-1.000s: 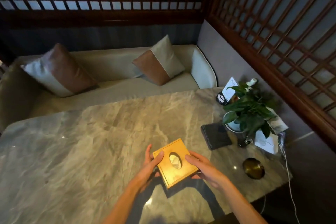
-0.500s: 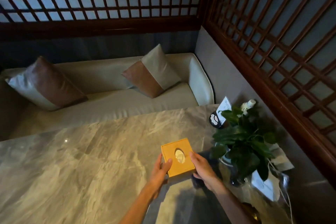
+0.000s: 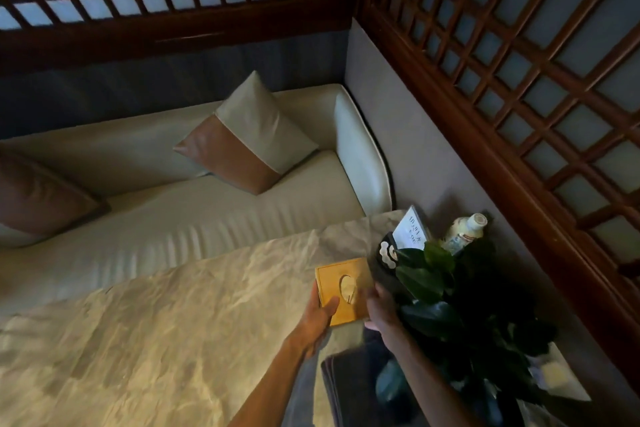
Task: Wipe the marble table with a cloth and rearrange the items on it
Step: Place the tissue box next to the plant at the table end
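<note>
A square wooden tissue box (image 3: 341, 288) with an oval slot in its lid is held over the far right part of the marble table (image 3: 173, 340). My left hand (image 3: 317, 321) grips its near left edge, thumb on the lid. My right hand (image 3: 379, 310) holds its right side, close against the leaves of the potted plant (image 3: 460, 308). Whether the box rests on the marble or is just above it, I cannot tell. No cloth is in view.
A dark folded mat (image 3: 349, 388) lies under my right forearm. Behind the box stand a black card holder (image 3: 386, 253) with a white card (image 3: 410, 232) and a pale bottle (image 3: 464, 230). A sofa with cushions (image 3: 249, 135) runs along the table's far edge.
Both hands have carried the tissue box away from the near middle of the table to its far right, next to the plant and card holder. My view has followed to the right.
</note>
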Motion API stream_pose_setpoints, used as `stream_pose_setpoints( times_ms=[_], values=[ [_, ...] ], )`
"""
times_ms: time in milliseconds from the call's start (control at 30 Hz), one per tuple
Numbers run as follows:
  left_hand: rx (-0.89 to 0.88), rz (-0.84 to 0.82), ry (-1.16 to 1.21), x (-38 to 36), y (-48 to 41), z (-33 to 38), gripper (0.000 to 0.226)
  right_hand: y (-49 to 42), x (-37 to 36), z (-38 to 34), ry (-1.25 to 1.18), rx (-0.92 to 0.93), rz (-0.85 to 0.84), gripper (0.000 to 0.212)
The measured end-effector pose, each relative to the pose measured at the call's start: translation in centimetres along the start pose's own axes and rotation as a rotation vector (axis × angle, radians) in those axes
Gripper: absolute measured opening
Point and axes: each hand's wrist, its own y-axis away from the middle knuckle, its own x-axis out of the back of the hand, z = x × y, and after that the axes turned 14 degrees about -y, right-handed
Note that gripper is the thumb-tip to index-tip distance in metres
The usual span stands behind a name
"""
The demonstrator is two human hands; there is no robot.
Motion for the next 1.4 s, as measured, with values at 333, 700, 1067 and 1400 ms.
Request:
stream_pose_setpoints(
  times_ms=[333,700,1067,1400],
  values=[
    [0.052,0.039,0.034,-0.9,-3.5,-1.2,0.052,-4.2,-0.1,0.6,0.214,0.008,0.025,0.032],
    [0.074,0.045,-0.062,-0.8,-3.9,-1.5,0.051,-4.2,-0.2,1.1,0.149,-0.050,-0.004,0.032],
    [0.071,0.013,-0.097,-1.0,-3.8,-1.9,0.052,-4.0,0.6,1.0,0.060,-0.103,-0.017,0.029],
    [0.092,-0.011,-0.082,-1.3,-4.0,-2.4,0.057,-4.3,1.2,1.0,0.020,-0.110,-0.070,0.037]
  ],
)
